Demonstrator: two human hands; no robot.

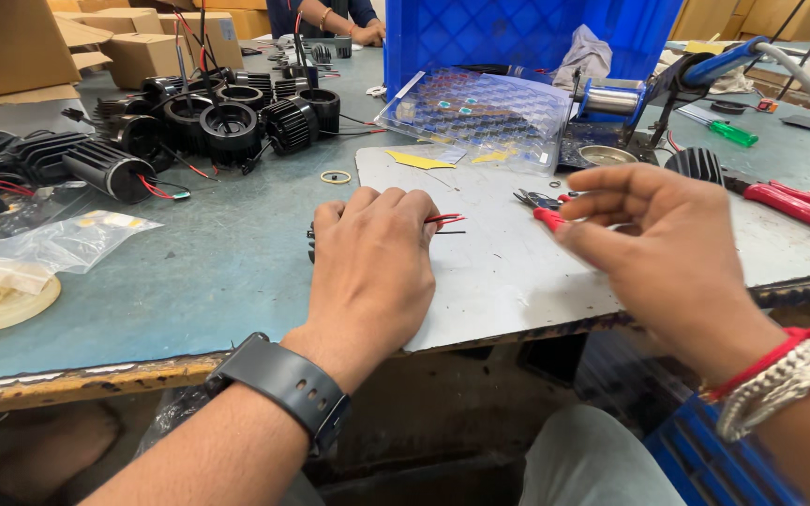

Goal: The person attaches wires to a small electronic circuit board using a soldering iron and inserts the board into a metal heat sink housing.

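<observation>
My left hand (372, 267) rests knuckles-up on a grey work mat (517, 281), its fingers curled over a small black part (311, 242) that shows only at the hand's left edge. Thin red and black wires (447, 221) stick out from under the fingertips. My right hand (663, 248) hovers a little above the mat to the right, fingers apart and holding nothing. Its thumb and forefinger point left toward small red-handled cutters (541, 204) lying on the mat. I wear a dark watch on the left wrist and red thread with a bead band on the right.
Several black finned housings (227, 122) with wires crowd the back left. A clear tray of small parts (475, 112) leans on a blue crate (517, 33). A soldering stand (611, 98), green screwdriver (733, 134) and red-handled tool (799, 208) lie right. A plastic bag (58, 244) lies left. Another person's hand (367, 33) works at the far side.
</observation>
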